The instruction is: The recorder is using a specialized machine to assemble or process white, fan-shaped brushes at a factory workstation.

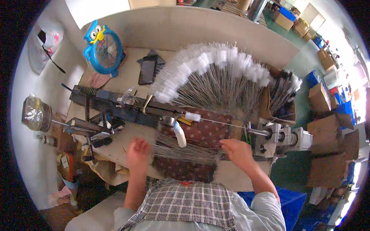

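My left hand point(138, 151) is smeared by motion beside the left end of a bundle of thin metal wires point(185, 153); whether its fingers hold anything does not show. At the right end of those wires my right hand point(238, 152) is closed, its fingertips pinching a thin wire. Beyond the hands, a small white-bristled brush point(192, 116) is set in the machine, its twisted wire stem stretching right to a metal spindle point(259, 132). A lever with a white handle point(180, 135) stands between the hands, and the bundle lies on a dark dotted cloth point(204, 171).
A big fan of finished white brushes point(219, 77) covers the back of the table. Right of it, a cardboard box point(266, 102) holds more brushes. A blue toy-shaped fan point(106, 52) and a dark phone point(147, 72) are at back left. The machine's long dark bar point(104, 101) crosses the table.
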`<state>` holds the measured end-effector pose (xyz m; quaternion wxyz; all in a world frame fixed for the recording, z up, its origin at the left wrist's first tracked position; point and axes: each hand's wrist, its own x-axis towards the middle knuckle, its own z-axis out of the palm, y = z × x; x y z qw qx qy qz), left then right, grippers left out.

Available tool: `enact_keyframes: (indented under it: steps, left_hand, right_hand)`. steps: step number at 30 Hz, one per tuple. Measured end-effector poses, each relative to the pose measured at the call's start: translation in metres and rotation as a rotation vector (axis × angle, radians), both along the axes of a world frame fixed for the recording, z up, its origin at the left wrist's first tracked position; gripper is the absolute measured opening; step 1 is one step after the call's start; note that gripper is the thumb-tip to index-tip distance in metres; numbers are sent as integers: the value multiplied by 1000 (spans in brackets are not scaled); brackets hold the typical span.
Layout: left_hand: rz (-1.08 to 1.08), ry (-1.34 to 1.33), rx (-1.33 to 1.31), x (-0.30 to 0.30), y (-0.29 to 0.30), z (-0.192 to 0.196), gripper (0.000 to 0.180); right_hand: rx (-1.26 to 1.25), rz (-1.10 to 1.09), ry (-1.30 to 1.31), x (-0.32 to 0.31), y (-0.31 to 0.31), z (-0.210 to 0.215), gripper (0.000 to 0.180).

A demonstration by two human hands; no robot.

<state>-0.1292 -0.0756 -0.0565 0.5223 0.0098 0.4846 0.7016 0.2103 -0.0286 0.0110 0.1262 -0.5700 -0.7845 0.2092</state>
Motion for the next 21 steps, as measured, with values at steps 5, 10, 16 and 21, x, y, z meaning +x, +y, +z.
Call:
enact_keyframes:
  steps: [5,10,16,21]
  left_hand:
    - [-395,366,38,106,37,36,30]
    - [-468,-276,254,123,40,122,32]
    - [-350,-324,182,64,12,125,39]
    - [-1009,-145,133,70,10,134,35]
  right_hand:
    - [19,23,-50,9,-9,-9,22]
    - [9,102,-107,1,-14,-9,27]
    - [175,163,-170,14,-6,42,21]
    - [470,-116,42,61,15,87,20]
